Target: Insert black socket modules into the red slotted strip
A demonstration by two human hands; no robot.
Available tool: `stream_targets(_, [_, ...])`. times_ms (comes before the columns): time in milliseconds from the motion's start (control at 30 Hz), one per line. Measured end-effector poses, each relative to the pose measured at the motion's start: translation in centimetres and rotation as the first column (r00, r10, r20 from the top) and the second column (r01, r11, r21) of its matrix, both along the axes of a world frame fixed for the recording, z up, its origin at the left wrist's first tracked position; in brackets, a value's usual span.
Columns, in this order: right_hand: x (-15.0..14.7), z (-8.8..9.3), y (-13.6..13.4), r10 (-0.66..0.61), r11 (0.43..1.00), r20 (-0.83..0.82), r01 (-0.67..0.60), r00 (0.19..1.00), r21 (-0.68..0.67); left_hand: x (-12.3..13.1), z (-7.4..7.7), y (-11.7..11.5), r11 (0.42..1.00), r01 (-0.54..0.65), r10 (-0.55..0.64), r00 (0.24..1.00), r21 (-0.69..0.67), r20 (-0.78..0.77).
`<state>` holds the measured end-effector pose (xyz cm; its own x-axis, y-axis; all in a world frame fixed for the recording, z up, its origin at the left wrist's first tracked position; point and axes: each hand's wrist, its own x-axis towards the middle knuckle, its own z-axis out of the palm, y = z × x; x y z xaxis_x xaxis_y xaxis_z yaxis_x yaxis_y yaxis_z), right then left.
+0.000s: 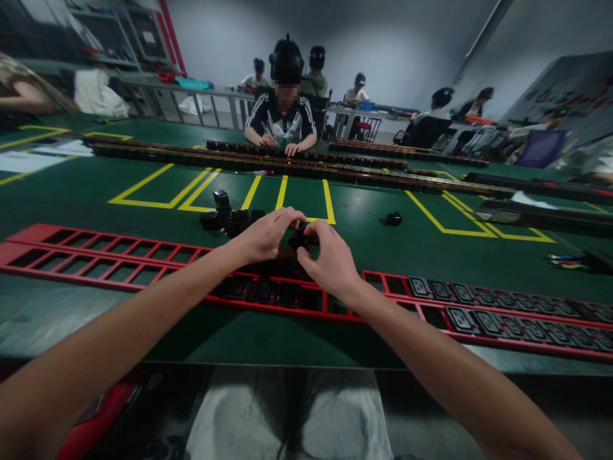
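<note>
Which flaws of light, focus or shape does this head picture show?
Head view: pale glare on the green tabletop at lower left; dark shadow below the long red slotted frame; right forearm broadening toward the corner, suggesting wide-angle distortion; red and dark lettering too blurred to read; small black part in the right hand too dark for detail.

wall [393, 45]: pale blue-grey, lit in soft patches | pipe [483, 32]: slanting, right | panel [569, 96]: grey, blurred lettering, right | shelves [108, 29]: rear left, near red stripe [174, 38] | bench [230, 96]: grey, behind | chairs [433, 133]: black, purple, right | table [364, 198]: green, yellow tape [281, 191] outlines | floor [431, 415]: grey, dim
</note>
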<state>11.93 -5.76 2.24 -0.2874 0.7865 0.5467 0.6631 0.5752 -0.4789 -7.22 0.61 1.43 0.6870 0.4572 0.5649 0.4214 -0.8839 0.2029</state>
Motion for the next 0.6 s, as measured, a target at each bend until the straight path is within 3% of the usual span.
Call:
stream_targets(133, [0.03,0.00,-0.13,0.013,1.000,-0.011,-0.013,1.000,-0.005,0.02,0.12,0.05,0.999,-0.024,0.022,0.998,-0.032,-0.062])
stream_targets(400, [0.11,0.15,-0.12,0.038,0.999,-0.025,-0.038,0.999,0.001,-0.01,0.08,0.41,0.998,0.052,-0.059,0.976,-0.035,-0.208])
stream_targets(600, [0.00,0.26,-0.53,0.180,0.984,0.018,-0.180,0.984,0.014,0.02,-0.01,0.43,0.999,0.024,-0.032,0.967,-0.034,-0.252])
